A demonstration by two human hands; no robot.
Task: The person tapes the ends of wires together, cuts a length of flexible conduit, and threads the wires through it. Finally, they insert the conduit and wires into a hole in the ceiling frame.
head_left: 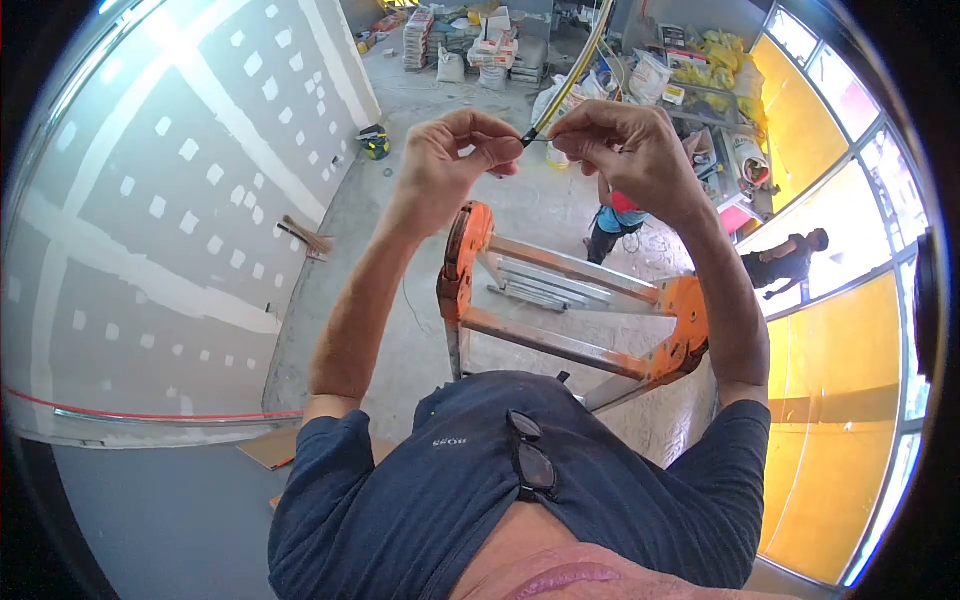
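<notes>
Obs.: I have the left hand [445,165] with its grip together on the dark end of the yellow-and-black cable [577,75]; the right hand's [625,150] grip pinches a thin wire [545,138] just beside. Both hang in view beyond the orange-capped ladder [466,265], above the floor [375,195].

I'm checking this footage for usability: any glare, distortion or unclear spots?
Head view: fisheye distortion bends the window frames and blackens the corners; glare whitens the panes; the floor shines in patches; fine detail at the black cable end is too small to read.
</notes>
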